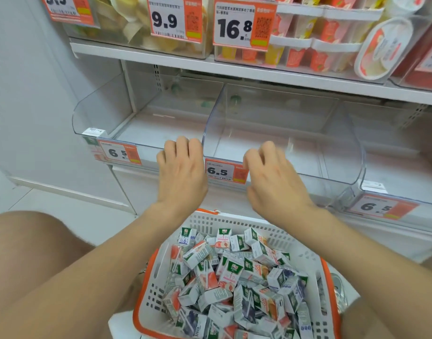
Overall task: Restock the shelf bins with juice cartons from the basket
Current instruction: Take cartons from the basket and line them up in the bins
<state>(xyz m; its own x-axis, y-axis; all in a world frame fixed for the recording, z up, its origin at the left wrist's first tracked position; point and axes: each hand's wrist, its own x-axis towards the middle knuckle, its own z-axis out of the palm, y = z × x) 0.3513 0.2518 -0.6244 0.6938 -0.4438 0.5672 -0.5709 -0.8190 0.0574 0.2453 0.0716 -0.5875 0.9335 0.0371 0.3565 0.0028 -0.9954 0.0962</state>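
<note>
My left hand (182, 172) curls its fingers over the front lip of the left bin (146, 123), which holds no cartons. Just right of it, my right hand (273, 178) hovers at the middle bin (271, 118), fingers bent and blurred; I cannot tell its grip. Below both wrists, the basket (237, 220) is heaped with cartons (234, 277). I judge 0 shelved, with everything left to do.

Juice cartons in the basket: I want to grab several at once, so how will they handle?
The juice cartons look small, boxy and stiff, probably light and easy to pinch. Flat faces suggest no rolling, but heaped loosely in the basket they may slide. Attached straws might snag.
</note>
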